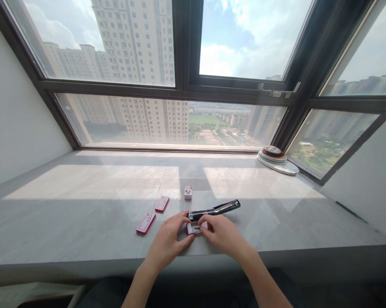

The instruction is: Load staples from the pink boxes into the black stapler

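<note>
An opened pink-and-white staple box (189, 229) lies near the front of the sill. My left hand (170, 235) is curled round its left end, thumb in front and fingers behind. My right hand (223, 234) reaches into its right part with thumb and fingers pinched together. Something thin and grey shows at those fingertips, too small to make out, and the fingers cover part of the box. Just behind both hands, a black stapler (226, 207) lies folded open, its metal magazine showing, with its right end tilted up.
Two flat pink-and-white boxes, a nearer one (145, 223) and a farther one (162, 204), lie left of my hands. A small white box (188, 192) stands behind the stapler. Stacked plates (278, 160) sit in the back right corner by the window. The marble sill's front edge (295, 252) runs near my forearms.
</note>
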A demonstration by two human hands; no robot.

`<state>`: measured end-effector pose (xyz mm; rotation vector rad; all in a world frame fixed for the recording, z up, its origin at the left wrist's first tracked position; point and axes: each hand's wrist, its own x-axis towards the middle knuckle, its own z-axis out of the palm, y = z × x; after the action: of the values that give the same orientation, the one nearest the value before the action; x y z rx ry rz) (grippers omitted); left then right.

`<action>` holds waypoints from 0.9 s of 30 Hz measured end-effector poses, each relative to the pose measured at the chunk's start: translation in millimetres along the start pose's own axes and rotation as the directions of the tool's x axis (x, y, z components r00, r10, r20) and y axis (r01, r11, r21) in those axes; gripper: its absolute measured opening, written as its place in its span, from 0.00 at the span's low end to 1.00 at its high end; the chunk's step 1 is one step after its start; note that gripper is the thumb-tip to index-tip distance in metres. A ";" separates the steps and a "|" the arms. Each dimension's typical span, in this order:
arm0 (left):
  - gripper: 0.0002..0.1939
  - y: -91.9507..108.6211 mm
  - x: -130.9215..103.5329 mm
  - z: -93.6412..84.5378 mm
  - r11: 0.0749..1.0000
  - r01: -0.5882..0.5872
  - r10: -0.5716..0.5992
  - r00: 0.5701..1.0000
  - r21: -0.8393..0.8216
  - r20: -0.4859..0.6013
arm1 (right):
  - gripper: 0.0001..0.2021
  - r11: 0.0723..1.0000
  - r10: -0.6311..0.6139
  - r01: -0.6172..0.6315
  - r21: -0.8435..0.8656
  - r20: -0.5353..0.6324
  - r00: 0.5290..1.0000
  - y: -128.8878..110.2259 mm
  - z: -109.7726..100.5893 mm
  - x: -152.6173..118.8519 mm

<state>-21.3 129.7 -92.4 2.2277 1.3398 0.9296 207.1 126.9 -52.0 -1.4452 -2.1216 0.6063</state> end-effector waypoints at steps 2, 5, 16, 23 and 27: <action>0.14 -1.1 -2.9 -3.6 1.000 0.030 -0.030 0.998 -0.003 -0.064 | 0.10 0.996 0.093 -0.093 0.010 -0.039 0.995 13.7 -7.0 -8.6; 0.14 1.7 -5.3 -4.6 0.988 0.141 -0.134 0.984 0.059 -0.117 | 0.16 0.961 0.271 -0.275 -0.027 -0.106 0.957 35.0 -10.5 -17.2; 0.16 47.5 0.4 39.0 0.952 0.185 -0.134 0.968 0.245 -0.212 | 0.22 0.932 0.356 -0.351 0.087 -0.045 0.933 56.2 3.0 -23.5; 0.16 45.2 3.3 42.9 0.947 0.183 -0.139 0.975 0.264 -0.176 | 0.35 0.735 0.420 -0.329 0.593 -0.017 0.908 110.3 -54.4 -15.6; 0.14 45.9 10.4 42.8 0.922 0.245 -0.210 0.967 0.299 -0.144 | 0.29 0.715 0.187 -0.136 0.685 -0.001 0.982 90.4 -55.0 25.4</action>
<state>41.2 117.7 -91.0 2.2018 1.8683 0.8084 298.2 185.7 -60.7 -1.1840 -1.4553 1.2333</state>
